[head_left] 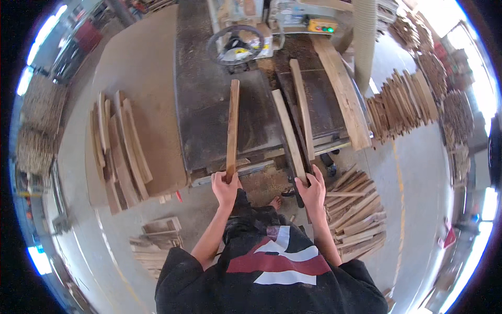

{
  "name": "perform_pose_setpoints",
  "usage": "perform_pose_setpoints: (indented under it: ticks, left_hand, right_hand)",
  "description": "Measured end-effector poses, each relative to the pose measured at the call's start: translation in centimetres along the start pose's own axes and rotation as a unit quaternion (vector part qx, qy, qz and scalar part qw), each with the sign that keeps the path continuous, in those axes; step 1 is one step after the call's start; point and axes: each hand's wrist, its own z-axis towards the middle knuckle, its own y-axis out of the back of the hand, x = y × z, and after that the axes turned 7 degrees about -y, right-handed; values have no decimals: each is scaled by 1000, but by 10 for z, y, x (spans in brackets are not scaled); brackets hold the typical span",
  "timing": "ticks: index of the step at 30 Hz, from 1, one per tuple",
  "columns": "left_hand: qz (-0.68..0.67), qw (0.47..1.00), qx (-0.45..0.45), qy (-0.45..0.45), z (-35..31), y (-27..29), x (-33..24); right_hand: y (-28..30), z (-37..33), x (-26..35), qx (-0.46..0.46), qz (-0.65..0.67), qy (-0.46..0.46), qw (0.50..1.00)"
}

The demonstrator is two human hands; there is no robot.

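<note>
My left hand [225, 189] is closed round the near end of a brown wooden strip [233, 125], whose far part reaches over the dark metal machine table [204, 131]. My right hand [312, 191] grips the near end of a paler wooden strip [288, 133], pointing away from me and slightly left. Just right of that strip runs a narrow dark bar [292, 107]. Beyond the bar, another pale strip [303, 107] lies lengthwise on the table, its near end close above my right hand's fingers.
A black handwheel [236, 45] and a control box [322, 26] with green lights stand at the back. A wide plank [342, 94] lies along the table's right side. Cut strips lie on the brown board [157, 104] at left; wood piles [355, 212] stand at right.
</note>
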Motion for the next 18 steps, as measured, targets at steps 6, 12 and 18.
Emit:
perform_pose_setpoints:
  ticks: [6,12,18]
  left_hand:
    - [-332,905,93,250,-10,-5,7]
    - [-349,901,129,224,-15,-18,-7]
    - [-210,955,154,140,4,-19,1]
  right_hand:
    - [17,13,12,-20,30,132,991]
    - [16,13,47,51,126,87,987]
    - [-92,33,108,96,165,147,971]
